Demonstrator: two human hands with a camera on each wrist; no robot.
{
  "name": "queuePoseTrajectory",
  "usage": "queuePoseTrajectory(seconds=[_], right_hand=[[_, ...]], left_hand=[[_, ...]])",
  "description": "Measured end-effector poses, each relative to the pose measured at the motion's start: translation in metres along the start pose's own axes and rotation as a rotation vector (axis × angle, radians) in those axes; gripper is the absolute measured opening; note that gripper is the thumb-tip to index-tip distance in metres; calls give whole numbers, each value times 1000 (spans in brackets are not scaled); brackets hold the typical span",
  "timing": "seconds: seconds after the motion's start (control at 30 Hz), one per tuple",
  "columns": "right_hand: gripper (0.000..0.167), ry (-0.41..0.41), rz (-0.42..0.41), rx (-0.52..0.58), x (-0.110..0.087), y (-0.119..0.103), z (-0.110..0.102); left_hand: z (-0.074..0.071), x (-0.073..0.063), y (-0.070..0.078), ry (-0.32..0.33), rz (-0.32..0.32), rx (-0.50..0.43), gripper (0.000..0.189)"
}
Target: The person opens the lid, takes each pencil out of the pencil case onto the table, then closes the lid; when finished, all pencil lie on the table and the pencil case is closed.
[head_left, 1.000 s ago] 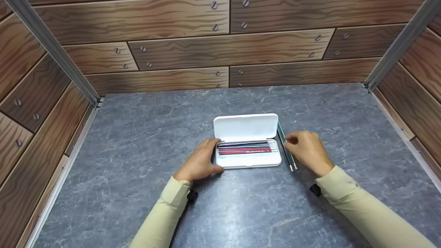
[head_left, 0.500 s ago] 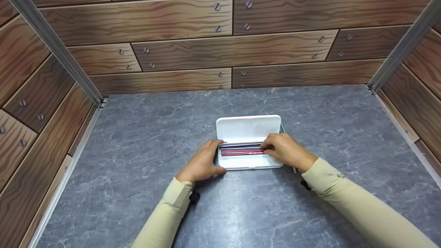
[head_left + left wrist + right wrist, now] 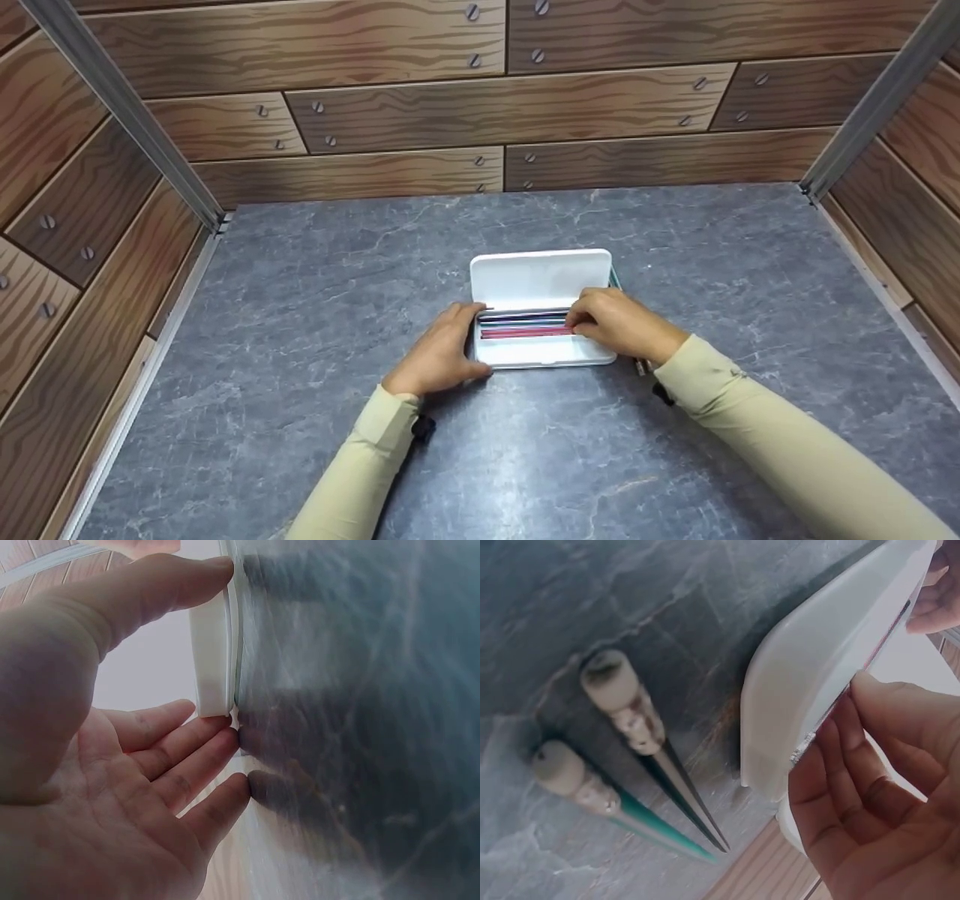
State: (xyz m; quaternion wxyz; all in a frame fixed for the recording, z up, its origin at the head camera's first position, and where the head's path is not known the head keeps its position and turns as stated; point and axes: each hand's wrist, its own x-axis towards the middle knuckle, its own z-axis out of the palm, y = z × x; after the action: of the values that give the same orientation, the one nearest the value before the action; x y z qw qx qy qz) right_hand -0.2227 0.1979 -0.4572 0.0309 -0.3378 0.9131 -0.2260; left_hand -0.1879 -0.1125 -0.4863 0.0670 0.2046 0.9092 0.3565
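Head view: one white case [image 3: 536, 352] is lying open between both hands. The left hand [image 3: 439, 356] is gripping its end; the right hand [image 3: 626, 326] is pinching at the row of pencils [image 3: 525, 331] inside, too crowded for counting. They are probably handling light, stiff and slick, suiting a mid-shaft hold. Two loose pencils [image 3: 649, 733] are lying beneath the right hand.

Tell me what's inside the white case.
Red, blue and dark pencils lie side by side in the white case. In the head view, the right hand covers their right ends.
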Motion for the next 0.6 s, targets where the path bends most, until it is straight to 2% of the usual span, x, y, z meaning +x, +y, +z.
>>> queuePoseTrajectory(seconds=[0.6], right_hand=[[7,52,3,-4,-4,3,4]], left_hand=[[0,1,0,-3,2,2,97]])
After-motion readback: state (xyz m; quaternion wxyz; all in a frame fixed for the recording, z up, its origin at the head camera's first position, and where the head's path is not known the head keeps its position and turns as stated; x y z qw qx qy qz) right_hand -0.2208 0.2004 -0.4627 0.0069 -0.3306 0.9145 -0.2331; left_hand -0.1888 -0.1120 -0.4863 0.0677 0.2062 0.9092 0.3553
